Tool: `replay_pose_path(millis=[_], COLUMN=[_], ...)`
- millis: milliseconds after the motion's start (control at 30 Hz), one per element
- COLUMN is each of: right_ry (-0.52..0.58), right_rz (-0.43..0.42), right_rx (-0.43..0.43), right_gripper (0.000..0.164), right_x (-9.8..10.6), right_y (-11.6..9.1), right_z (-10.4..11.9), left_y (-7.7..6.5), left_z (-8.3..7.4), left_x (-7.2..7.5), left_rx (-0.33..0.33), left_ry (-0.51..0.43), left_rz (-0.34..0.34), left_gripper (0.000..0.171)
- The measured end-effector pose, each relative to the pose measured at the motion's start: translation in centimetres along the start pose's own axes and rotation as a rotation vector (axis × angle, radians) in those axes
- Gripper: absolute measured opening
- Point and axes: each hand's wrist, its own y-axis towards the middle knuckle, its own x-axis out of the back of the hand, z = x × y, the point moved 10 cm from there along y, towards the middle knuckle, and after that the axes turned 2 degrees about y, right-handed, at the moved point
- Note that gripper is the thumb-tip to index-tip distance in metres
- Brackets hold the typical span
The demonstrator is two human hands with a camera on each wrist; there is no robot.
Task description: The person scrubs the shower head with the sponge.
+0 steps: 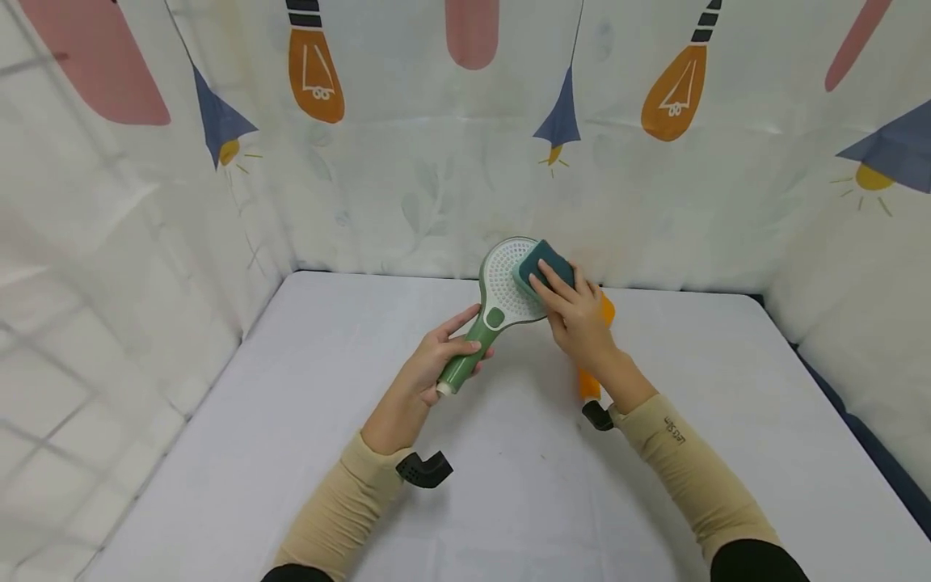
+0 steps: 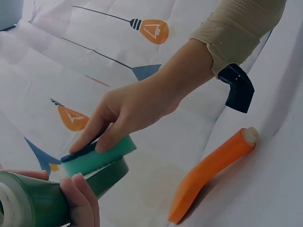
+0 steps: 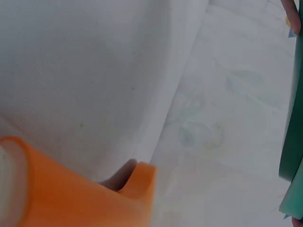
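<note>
My left hand (image 1: 436,356) grips the handle of a green shower head (image 1: 505,279), whose pale, dotted spray face is tilted up. A two-tone sponge (image 1: 549,265), dark teal on top and lighter green below, lies against the right part of that face. My right hand (image 1: 582,323) holds the sponge, with fingers spread over its dark side. In the left wrist view, the sponge (image 2: 102,158) rests along the shower head's rim (image 2: 111,177). Only edges of the sponge and shower head (image 3: 294,123) show in the right wrist view.
An orange object (image 1: 589,386) with a pale end fitting, its handle like a shower head's, lies on the white-covered table (image 1: 509,501) beneath my right hand, which partly hides it. A patterned curtain (image 1: 407,162) stands behind the table and along its sides.
</note>
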Motion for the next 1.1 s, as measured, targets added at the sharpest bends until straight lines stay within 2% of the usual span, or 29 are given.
replay_pose_path(millis=[200, 433, 567, 833, 1100], right_ry=[0.012, 0.064, 0.071, 0.079, 0.091], right_rz=[-0.04, -0.071, -0.071, -0.101, -0.078], right_rx=[-0.131, -0.152, -0.147, -0.096, -0.081], right_gripper=[0.042, 0.041, 0.042, 0.042, 0.041], right_x=[0.9, 1.7, 1.8, 2.1, 1.7], right_y=[-0.3, -0.4, -0.6, -0.7, -1.1], right_z=[-2.4, -2.5, -2.3, -1.5, -1.1], left_y=[0.0, 0.2, 0.4, 0.9, 0.8], left_z=[-0.2, -0.1, -0.2, -0.2, -0.3], left_x=[0.6, 1.4, 1.9, 1.7, 1.5], left_rx=[0.004, 0.006, -0.012, -0.039, -0.061], left_ry=[-0.037, -0.063, -0.094, -0.247, -0.224], left_rz=[-0.043, -0.128, -0.173, -0.146, -0.104], left_gripper=[0.069, 0.054, 0.05, 0.059, 0.061])
